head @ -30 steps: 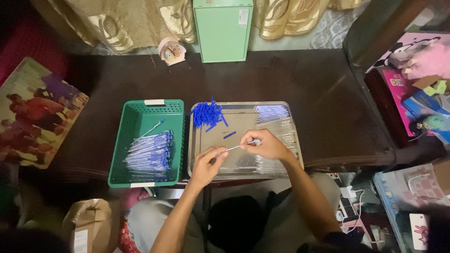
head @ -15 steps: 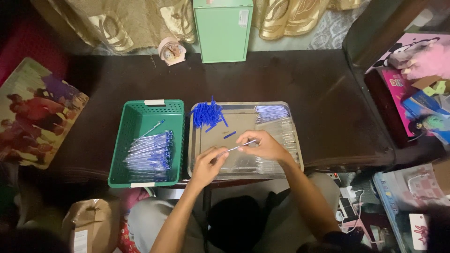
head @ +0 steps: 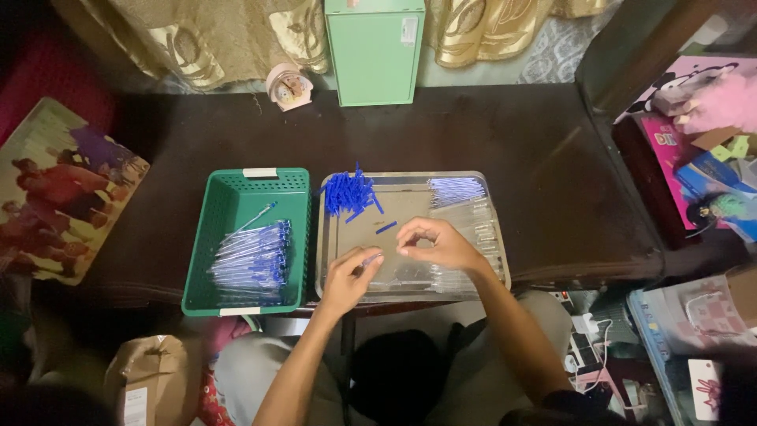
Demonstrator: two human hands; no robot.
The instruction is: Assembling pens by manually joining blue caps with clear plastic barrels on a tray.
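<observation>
Dark wood bench (head: 489, 134), dimly lit, seen from above; its far edge is met by a gold curtain (head: 197, 35) and a green box (head: 376, 47) cut off at the top of the frame. A steel tray (head: 410, 183) is set at the near edge, with a green basket (head: 236, 197) just beside it on the left.

Left hand (head: 351, 276): held over the tray's near left part, fingers pinched on a small blue piece (head: 371, 258); what the piece is cannot be made out.
Right hand (head: 438, 244): held over the tray's middle, fingertips drawn together; whether anything is pinched cannot be told.

Tray contents: blue caps (head: 348, 192) heaped in the far left corner, one loose cap (head: 386, 227) near the right hand, clear tubes (head: 477, 217) along the right side, partly hidden by the right wrist. Basket: finished pens (head: 254, 260) stacked at its near end.

A small clock (head: 285, 85) is seen by the box. Floor clutter at the right is blurred.
</observation>
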